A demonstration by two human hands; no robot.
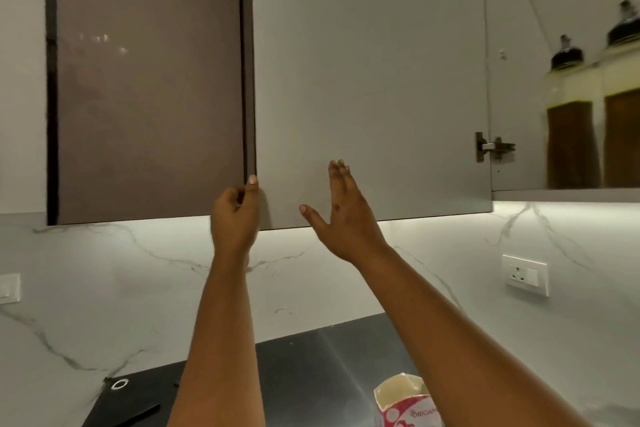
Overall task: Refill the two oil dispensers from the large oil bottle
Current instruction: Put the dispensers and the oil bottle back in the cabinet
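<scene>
Two oil dispensers stand on the shelf of the open wall cabinet at the far right: one [568, 114] behind the other [623, 97], both glass with black pourer tops and dark labels. The grey cabinet door [370, 80] is swung open towards me. My left hand [235, 215] grips the door's lower left edge, thumb on the front. My right hand [343, 211] is raised in front of the door with straight, spread fingers and holds nothing. No large oil bottle is in view.
A brown cabinet door [145, 94] is shut at the left. Below are a marble backsplash, a wall socket [524, 274], a dark counter [311, 374], an open paper carton [405, 399] at the bottom and a black board [121, 406] at lower left.
</scene>
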